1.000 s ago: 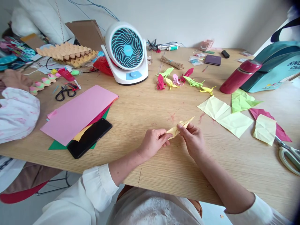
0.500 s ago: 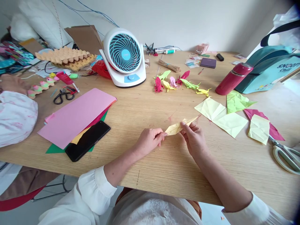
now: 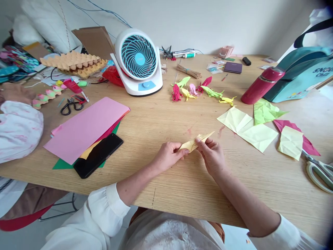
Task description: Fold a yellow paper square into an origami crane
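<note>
Between my two hands is a folded piece of pale yellow origami paper (image 3: 191, 144), long and narrow with a pointed tip to the upper right. My left hand (image 3: 170, 153) pinches its left end between thumb and fingers. With thumb and fingertips, my right hand (image 3: 210, 152) grips it near the middle, below the pointed end. The fingers hide part of the folds. Beyond my hands lie several small folded paper figures (image 3: 212, 92) in green, yellow, pink and red. Creased pale yellow sheets (image 3: 256, 135) rest to the right.
Scissors (image 3: 318, 172) lie at the right edge, near a red bottle (image 3: 262, 85) and a teal bag (image 3: 301, 76). On the left are coloured paper (image 3: 88, 128), a black phone (image 3: 98, 156) and another person's sleeve (image 3: 19, 130). A fan (image 3: 140, 62) stands at the back.
My left hand has moved farther along the folded paper, its thumb now lying over the left end. My right hand and the paper have shifted slightly left.
</note>
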A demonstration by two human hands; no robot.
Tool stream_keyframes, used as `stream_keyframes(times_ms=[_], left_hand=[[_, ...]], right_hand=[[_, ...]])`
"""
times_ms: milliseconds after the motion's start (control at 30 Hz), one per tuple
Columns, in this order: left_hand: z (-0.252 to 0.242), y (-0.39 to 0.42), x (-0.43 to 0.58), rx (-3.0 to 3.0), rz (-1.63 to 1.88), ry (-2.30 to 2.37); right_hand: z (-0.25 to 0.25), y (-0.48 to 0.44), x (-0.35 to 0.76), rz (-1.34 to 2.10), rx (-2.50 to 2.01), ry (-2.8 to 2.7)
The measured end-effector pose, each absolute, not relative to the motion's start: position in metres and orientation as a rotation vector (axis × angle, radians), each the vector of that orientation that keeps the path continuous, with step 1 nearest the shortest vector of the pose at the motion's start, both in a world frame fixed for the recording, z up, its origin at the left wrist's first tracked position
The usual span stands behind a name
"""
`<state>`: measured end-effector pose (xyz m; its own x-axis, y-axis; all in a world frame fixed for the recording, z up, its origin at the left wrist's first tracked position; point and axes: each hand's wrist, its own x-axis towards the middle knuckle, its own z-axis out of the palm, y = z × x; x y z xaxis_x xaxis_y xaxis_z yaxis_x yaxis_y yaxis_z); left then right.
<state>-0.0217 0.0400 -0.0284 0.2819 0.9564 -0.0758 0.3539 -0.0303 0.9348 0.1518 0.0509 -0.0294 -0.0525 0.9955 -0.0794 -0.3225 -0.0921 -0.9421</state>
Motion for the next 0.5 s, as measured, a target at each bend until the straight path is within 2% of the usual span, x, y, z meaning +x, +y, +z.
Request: stream_keyframes(times_ms=[200, 500], left_hand=[[-0.022, 0.043, -0.028, 1.470, 0.713, 1.231], [-0.015, 0.044, -0.039, 1.643, 0.605, 1.271]], right_hand=[[-0.029, 0.055, 0.157, 1.390, -1.005, -0.880], [-0.023, 0.055, 0.157, 1.390, -1.013, -0.816]])
